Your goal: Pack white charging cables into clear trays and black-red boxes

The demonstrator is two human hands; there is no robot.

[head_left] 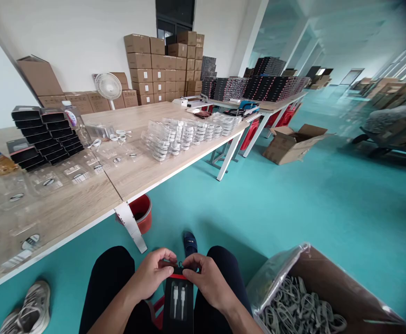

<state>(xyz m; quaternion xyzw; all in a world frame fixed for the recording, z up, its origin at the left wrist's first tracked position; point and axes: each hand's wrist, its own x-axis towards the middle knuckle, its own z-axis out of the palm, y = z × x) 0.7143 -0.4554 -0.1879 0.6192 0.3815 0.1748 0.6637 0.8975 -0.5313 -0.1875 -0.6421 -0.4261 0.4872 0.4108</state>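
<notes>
Black box (178, 306), wood-topped table (88, 191), teal floor (275, 204)

- Left hand (157, 270), seven o'clock, and right hand (206, 274), six: both bare, like the forearms (231, 307).
- Black trousers (107, 278), plain, loose over both knees.
- Dark navy slide sandal (190, 243), six o'clock, small pale lettering.

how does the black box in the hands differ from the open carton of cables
The black box is small; the carton far larger. The left hand and right hand hold the black box, not the carton. The black box shows two white connectors; the carton holds many looped cables. Both have pale contents.
</notes>
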